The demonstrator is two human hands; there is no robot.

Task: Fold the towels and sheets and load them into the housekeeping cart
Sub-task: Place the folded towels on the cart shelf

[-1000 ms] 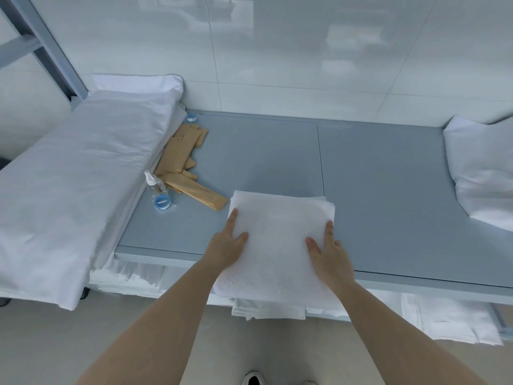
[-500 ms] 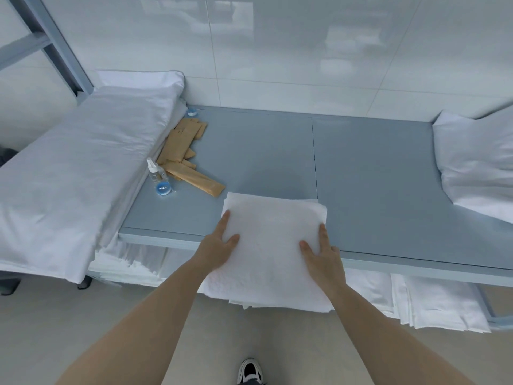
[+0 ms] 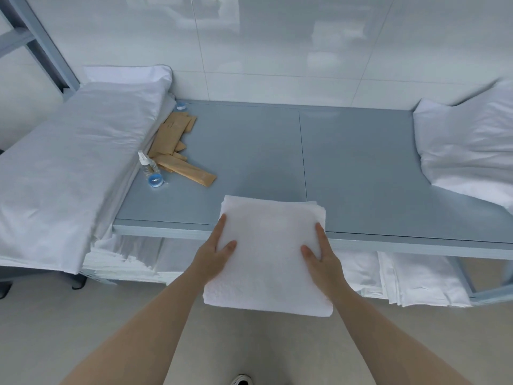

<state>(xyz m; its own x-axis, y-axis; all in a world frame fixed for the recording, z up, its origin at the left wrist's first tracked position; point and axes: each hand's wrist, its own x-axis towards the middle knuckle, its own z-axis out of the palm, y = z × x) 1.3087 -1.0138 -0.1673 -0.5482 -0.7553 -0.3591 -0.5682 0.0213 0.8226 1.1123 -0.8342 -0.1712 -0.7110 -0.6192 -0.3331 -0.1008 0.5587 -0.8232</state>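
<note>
A folded white towel [image 3: 269, 245] lies half on the grey top shelf [image 3: 361, 162] of the housekeeping cart, and its near half juts out past the front edge. My left hand [image 3: 213, 254] grips the towel's left side, thumb and forefinger on top and the other fingers hidden beneath. My right hand [image 3: 323, 257] grips the right side the same way. Folded white linens [image 3: 416, 282] fill the lower shelf under the top.
A long folded white sheet pile [image 3: 69, 162] covers the shelf's left end, and a crumpled white sheet [image 3: 469, 151] sits at the right end. Brown paper packets [image 3: 172, 140], a small spray bottle [image 3: 147, 165] and a blue-capped item [image 3: 155, 180] lie at the left. A tiled wall stands behind.
Both hands have drawn the folded towel toward me, so more of it now overhangs the shelf's front edge.
</note>
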